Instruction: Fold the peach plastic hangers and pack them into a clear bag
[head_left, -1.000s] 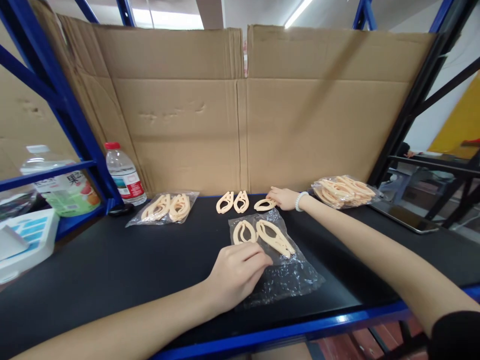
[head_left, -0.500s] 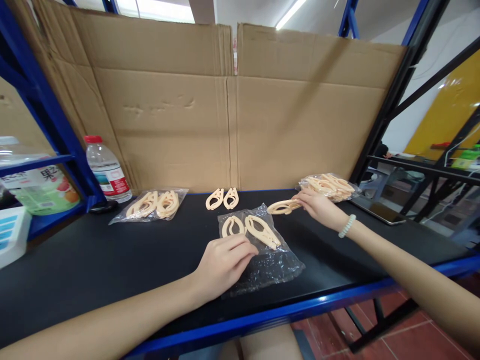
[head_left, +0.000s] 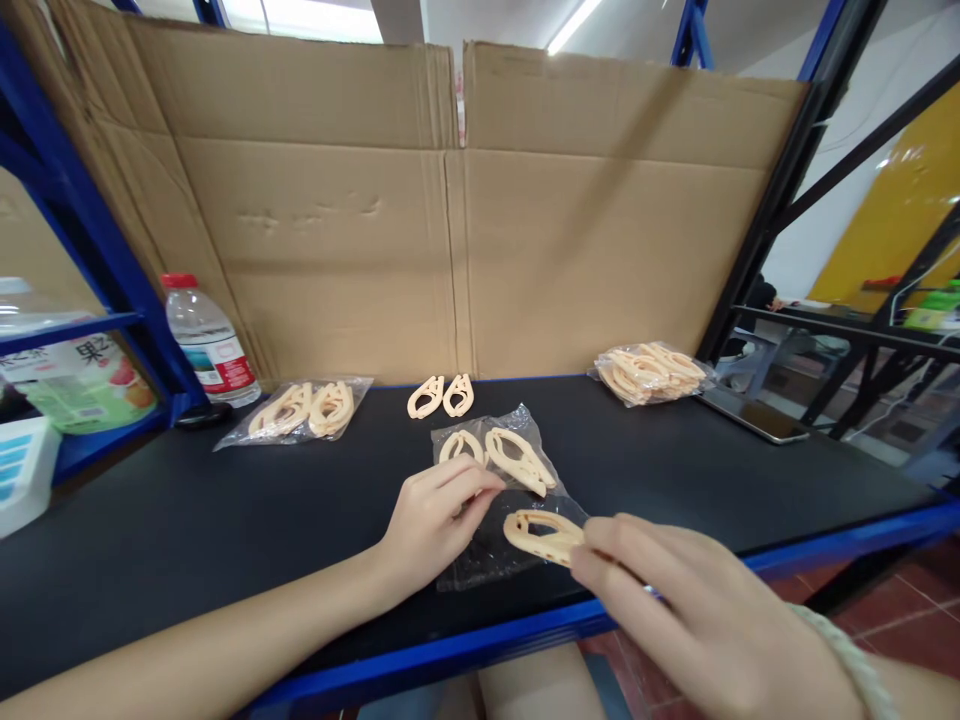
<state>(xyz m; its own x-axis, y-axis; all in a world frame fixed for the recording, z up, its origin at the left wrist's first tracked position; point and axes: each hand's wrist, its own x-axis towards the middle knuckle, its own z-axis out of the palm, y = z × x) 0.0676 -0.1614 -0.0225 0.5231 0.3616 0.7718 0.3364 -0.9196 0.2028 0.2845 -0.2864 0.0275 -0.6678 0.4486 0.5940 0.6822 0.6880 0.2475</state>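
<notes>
My right hand (head_left: 675, 590) pinches one end of a beige plastic folding hanger (head_left: 547, 552), folded into a teardrop loop. That hanger is held over the lower part of a clear plastic bag (head_left: 480, 565). Two more folded hangers, a left one (head_left: 463, 440) and a right one (head_left: 517, 465), lie in the bag's far part. My left hand (head_left: 435, 515) is closed, thumb and fingertips together on the bag near its middle. Its fingers partly cover the left hanger. Behind the bag, two loose hangers (head_left: 426, 398) stand side by side near the cardboard.
A filled bag of hangers (head_left: 300, 412) lies at the back left, and a fuller bag (head_left: 652, 375) at the back right beside a phone-like flat device (head_left: 754, 415). A water bottle (head_left: 210, 345) stands left. Cardboard (head_left: 337, 220) walls the back; a blue edge (head_left: 525, 630) borders the front.
My right hand has come from beside the back-right bag toward me, bringing the hanger over the clear bag's near part. My left hand stays on the bag, nearly still.
</notes>
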